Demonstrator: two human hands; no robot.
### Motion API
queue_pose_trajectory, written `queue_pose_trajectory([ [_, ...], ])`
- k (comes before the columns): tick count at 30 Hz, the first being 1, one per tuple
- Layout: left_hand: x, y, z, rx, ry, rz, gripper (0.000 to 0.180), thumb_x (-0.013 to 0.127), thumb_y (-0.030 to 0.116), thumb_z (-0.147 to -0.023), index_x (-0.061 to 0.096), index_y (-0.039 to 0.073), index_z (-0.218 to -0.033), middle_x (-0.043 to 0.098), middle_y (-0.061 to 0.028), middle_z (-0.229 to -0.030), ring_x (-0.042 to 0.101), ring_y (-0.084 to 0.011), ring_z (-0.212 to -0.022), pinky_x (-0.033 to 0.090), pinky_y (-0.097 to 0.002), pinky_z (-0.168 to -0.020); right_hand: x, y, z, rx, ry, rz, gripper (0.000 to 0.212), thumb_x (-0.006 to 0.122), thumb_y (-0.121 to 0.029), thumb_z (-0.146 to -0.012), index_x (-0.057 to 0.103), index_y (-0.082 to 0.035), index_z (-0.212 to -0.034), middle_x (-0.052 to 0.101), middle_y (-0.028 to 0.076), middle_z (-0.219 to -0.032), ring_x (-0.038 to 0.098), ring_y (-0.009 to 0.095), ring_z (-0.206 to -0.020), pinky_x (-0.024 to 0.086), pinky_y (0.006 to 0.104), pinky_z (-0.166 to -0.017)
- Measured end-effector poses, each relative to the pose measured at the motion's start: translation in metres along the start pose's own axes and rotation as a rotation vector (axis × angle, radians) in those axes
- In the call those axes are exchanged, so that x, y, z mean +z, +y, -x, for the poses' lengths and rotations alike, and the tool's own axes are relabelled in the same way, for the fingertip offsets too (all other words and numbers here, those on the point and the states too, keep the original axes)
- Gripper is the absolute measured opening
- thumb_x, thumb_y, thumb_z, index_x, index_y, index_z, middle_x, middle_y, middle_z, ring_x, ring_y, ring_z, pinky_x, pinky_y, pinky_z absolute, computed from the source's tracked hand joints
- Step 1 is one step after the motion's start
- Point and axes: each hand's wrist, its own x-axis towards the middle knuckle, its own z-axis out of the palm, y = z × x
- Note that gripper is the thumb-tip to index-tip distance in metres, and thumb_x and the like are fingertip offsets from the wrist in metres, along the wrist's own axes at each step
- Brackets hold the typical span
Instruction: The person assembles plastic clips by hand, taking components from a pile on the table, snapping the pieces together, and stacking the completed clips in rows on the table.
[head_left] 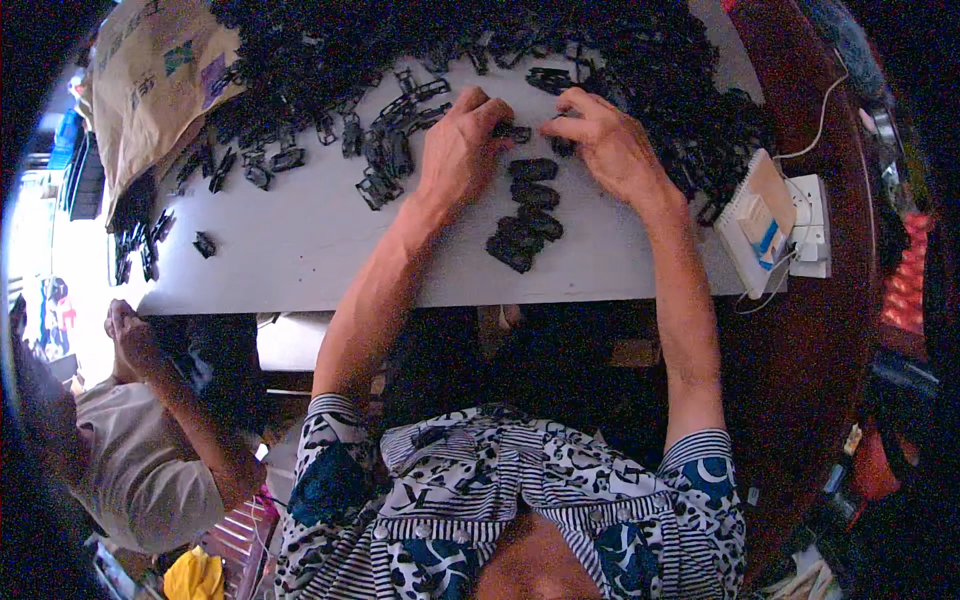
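Note:
My left hand [466, 145] pinches a small black plastic part [517, 133] between thumb and fingers, just above the table. Across from it, my right hand [606, 140] is closed, its thumb and fingers on another dark part [562, 147] that is partly hidden. Below both hands, a short column of similar black parts [535, 194] runs toward the near edge, the lowest ones overlapping. A looser cluster of black frame-like parts [388, 150] lies left of my left hand. The exact kind of these parts is too small and dark to make out.
A big heap of black parts [440, 30] covers the far side of the pale table [330, 270]. At left stands a printed sack [160, 90]; at right are a notepad [748, 215] and a white power strip [812, 225] with cables. Another person's hand [133, 340] is at the left edge.

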Motion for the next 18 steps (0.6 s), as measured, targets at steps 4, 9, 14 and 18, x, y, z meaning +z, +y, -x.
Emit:
queue_pose_trajectory([
  [4, -0.002, -0.002, 0.001, -0.004, 0.013, 0.095, 0.028, 0.071, 0.008, -0.071, 0.062, 0.008, -0.098, 0.055, -0.0125, -0.097, 0.059, -0.0349, -0.089, 0.049, -0.0423, -0.073, -0.001, 0.003, -0.002, 0.016, 0.020, 0.047, 0.027, 0.061, 0.002, -0.071, 0.061, -0.004, -0.098, 0.059, 0.010, -0.104, 0.057, 0.029, -0.098, 0.048, 0.0391, -0.083],
  [9, -0.001, -0.002, 0.002, 0.017, 0.018, 0.055, 0.030, 0.072, 0.006, -0.070, 0.061, 0.006, -0.098, 0.055, -0.0135, -0.097, 0.059, -0.0359, -0.088, 0.048, -0.0424, -0.074, 0.001, -0.008, -0.004, 0.185, 0.098, -0.108, 0.032, 0.070, -0.007, -0.072, 0.058, -0.004, -0.101, 0.061, 0.012, -0.099, 0.059, 0.033, -0.095, 0.049, 0.0392, -0.079],
  [14, 0.001, -0.003, -0.001, 0.020, 0.067, 0.130, 0.032, 0.072, 0.000, -0.067, 0.060, 0.002, -0.096, 0.054, -0.0159, -0.096, 0.058, -0.0368, -0.089, 0.048, -0.0417, -0.076, 0.013, -0.015, -0.015, 0.090, 0.133, -0.186, 0.032, 0.070, -0.005, -0.072, 0.057, -0.003, -0.100, 0.061, 0.014, -0.099, 0.060, 0.035, -0.092, 0.049, 0.0394, -0.078],
  [18, 0.000, -0.012, -0.001, 0.081, 0.058, 0.126, 0.030, 0.070, -0.005, -0.064, 0.061, -0.002, -0.092, 0.055, -0.0170, -0.096, 0.057, -0.0363, -0.089, 0.047, -0.0404, -0.077, 0.016, -0.020, -0.022, 0.073, 0.040, -0.211, 0.031, 0.069, -0.002, -0.071, 0.057, -0.001, -0.100, 0.060, 0.014, -0.096, 0.059, 0.035, -0.091, 0.048, 0.0393, -0.078],
])
